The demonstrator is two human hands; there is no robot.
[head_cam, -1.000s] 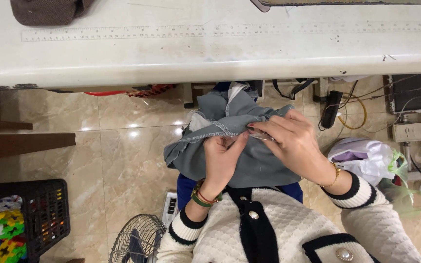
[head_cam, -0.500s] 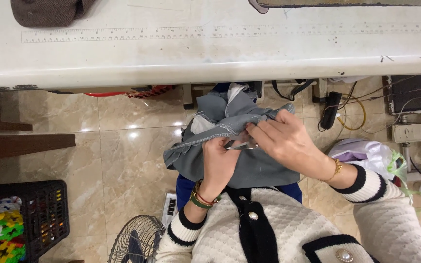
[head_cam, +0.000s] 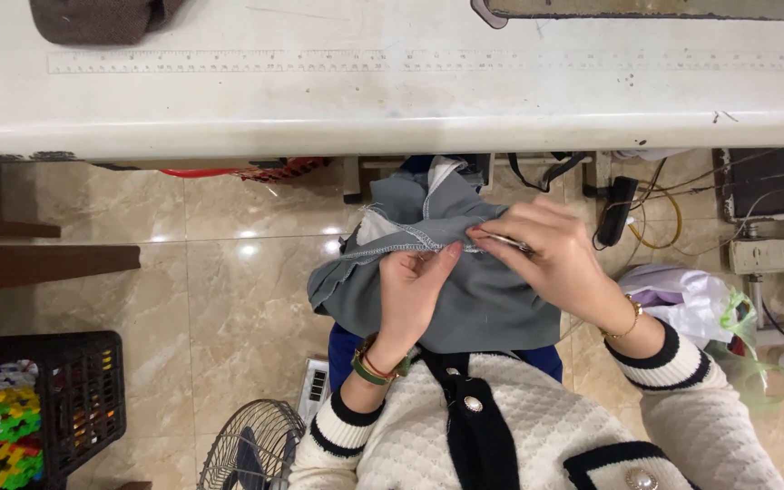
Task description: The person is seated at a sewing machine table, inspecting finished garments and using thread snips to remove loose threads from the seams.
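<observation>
1. Polished beige tile floor lay under me, and the white surface, with a ruler strip along its length, ran across the top of my view.
2. I had the grey fabric bunched in my lap, below the surface's front edge.
3. My left hand pressed the cloth with its fingertips against the stitched seam.
4. My right hand pinched that seam and held a thin metal tool; what kind I couldn't tell.
5. A black crate of coloured pieces sat far left, a small fan near my left elbow.
6. Plastic bags and cables crowded my right side.
7. A dark brown cloth lay on the surface's far left.
</observation>
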